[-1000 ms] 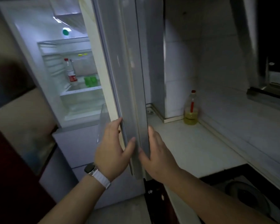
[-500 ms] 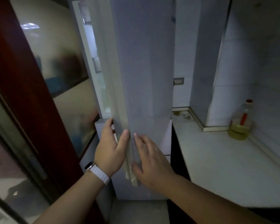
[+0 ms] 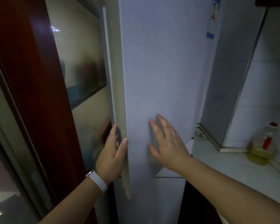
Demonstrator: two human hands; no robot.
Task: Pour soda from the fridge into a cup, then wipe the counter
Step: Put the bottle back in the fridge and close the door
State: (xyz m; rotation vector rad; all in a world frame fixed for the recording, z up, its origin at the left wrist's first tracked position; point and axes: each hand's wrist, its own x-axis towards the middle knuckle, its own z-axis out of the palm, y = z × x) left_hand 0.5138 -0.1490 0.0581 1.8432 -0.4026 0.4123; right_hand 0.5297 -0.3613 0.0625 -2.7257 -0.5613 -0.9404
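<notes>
No soda in sight: the fridge door [image 3: 160, 70] has swung nearly shut since a second ago, so it's probably still inside. Left hand [image 3: 111, 157] grips the door's edge, right hand [image 3: 166, 146] lies flat and open on its front.

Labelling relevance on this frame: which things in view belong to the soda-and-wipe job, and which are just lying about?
Job: fridge door; left hand gripping its edge; right hand flat on its front; counter.

Lying about: bottle of yellow liquid on the counter; white wristwatch; dark red door frame.
</notes>
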